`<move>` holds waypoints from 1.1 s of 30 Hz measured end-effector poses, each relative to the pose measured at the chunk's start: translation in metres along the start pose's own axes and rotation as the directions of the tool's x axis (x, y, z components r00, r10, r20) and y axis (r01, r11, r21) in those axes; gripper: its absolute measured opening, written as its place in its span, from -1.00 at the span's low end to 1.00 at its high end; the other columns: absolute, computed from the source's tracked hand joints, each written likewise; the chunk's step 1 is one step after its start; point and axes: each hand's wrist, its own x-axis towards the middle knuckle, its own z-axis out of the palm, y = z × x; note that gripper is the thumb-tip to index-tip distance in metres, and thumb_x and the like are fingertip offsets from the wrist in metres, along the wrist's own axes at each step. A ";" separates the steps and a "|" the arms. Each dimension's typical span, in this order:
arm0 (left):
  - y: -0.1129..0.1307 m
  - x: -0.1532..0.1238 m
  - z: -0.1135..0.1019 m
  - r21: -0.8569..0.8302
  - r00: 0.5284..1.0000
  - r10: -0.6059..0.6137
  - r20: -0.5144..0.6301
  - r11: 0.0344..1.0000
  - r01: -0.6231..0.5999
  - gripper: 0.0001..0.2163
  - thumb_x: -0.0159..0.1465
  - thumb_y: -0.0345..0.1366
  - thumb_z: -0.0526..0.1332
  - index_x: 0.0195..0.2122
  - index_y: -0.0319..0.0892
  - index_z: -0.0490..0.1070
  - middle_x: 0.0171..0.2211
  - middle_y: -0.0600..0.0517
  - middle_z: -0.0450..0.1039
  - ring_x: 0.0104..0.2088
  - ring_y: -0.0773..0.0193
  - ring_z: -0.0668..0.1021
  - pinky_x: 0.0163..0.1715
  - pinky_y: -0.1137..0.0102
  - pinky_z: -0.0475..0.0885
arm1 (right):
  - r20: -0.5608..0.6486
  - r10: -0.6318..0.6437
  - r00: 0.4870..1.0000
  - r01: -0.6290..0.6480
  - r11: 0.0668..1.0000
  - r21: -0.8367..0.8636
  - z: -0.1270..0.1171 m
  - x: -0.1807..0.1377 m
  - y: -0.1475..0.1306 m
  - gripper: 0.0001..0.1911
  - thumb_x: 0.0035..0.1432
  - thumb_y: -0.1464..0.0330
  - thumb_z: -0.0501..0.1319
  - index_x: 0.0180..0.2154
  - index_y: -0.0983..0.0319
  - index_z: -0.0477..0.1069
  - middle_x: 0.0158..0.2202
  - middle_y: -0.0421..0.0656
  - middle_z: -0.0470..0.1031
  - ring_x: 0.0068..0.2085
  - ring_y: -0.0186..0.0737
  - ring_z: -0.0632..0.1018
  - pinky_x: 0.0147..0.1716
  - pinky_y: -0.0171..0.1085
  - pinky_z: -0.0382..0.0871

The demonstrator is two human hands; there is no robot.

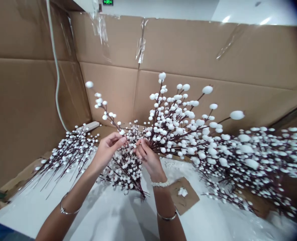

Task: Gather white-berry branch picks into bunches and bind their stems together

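My left hand (108, 150) pinches a thin dark twig of an artificial white-berry spray between thumb and fingertips. My right hand (147, 155) is shut around the dark stems of a large, fanned berry spray (168, 124), close to my left hand. Just below both hands, a dense bunch of berry stems (125, 170) has its cut ends pointing toward me. More berry branches lie in a heap to the left (70, 150) and in a larger heap to the right (246, 160). Metal bangles and a white beaded band circle my wrists.
Brown cardboard walls (163, 50) with clear tape rise behind the work surface. A white sheet (108, 214) covers the surface, and a cardboard square (183, 197) with a white tuft lies on it. A white power strip (88, 126) and cable (55, 67) sit back left.
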 end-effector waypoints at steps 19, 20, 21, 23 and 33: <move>0.011 -0.003 -0.001 0.185 0.992 0.122 0.033 0.975 -0.126 -0.82 0.18 -0.17 0.34 -0.38 -0.17 0.47 -0.43 0.07 0.47 -0.37 0.36 0.52 -0.33 0.53 0.41 | 0.396 0.086 0.914 -0.186 0.957 0.222 -0.016 0.001 -0.012 -0.77 0.25 0.26 0.26 -0.42 0.25 0.47 -0.81 -0.47 -0.14 -0.71 -0.45 0.01 -0.29 -0.43 0.37; 0.012 -0.003 0.000 0.193 0.992 0.124 0.037 0.973 -0.129 -0.83 0.18 -0.17 0.34 -0.38 -0.17 0.47 -0.44 0.07 0.48 -0.38 0.36 0.52 -0.33 0.53 0.41 | 0.389 0.086 0.917 -0.181 0.960 0.215 -0.016 0.001 -0.012 -0.77 0.24 0.26 0.27 -0.42 0.25 0.47 -0.81 -0.47 -0.13 -0.71 -0.45 0.01 -0.29 -0.43 0.37; 0.013 -0.003 0.000 0.200 0.991 0.127 0.042 0.971 -0.133 -0.83 0.18 -0.17 0.34 -0.39 -0.17 0.47 -0.44 0.07 0.48 -0.39 0.36 0.52 -0.34 0.54 0.41 | 0.378 0.086 0.922 -0.175 0.963 0.206 -0.016 0.001 -0.011 -0.77 0.23 0.26 0.27 -0.42 0.25 0.47 -0.81 -0.47 -0.13 -0.71 -0.45 0.01 -0.29 -0.42 0.38; 0.014 -0.003 0.001 0.212 0.990 0.131 0.053 0.967 -0.139 -0.82 0.18 -0.16 0.33 -0.39 -0.17 0.47 -0.46 0.06 0.48 -0.40 0.35 0.52 -0.36 0.54 0.41 | 0.341 0.088 0.936 -0.158 0.970 0.183 -0.016 0.002 -0.010 -0.77 0.21 0.24 0.28 -0.43 0.24 0.47 -0.81 -0.47 -0.11 -0.71 -0.45 0.03 -0.28 -0.41 0.38; 0.013 -0.004 0.004 0.219 0.990 0.126 0.059 0.966 -0.136 -0.79 0.17 -0.13 0.34 -0.39 -0.18 0.47 -0.44 0.03 0.50 -0.38 0.31 0.53 -0.35 0.51 0.42 | 0.218 0.150 0.964 -0.169 0.983 0.070 -0.008 -0.002 -0.012 -0.66 0.15 0.12 0.32 -0.45 0.25 0.44 -0.81 -0.47 -0.08 -0.70 -0.46 0.05 -0.30 -0.36 0.38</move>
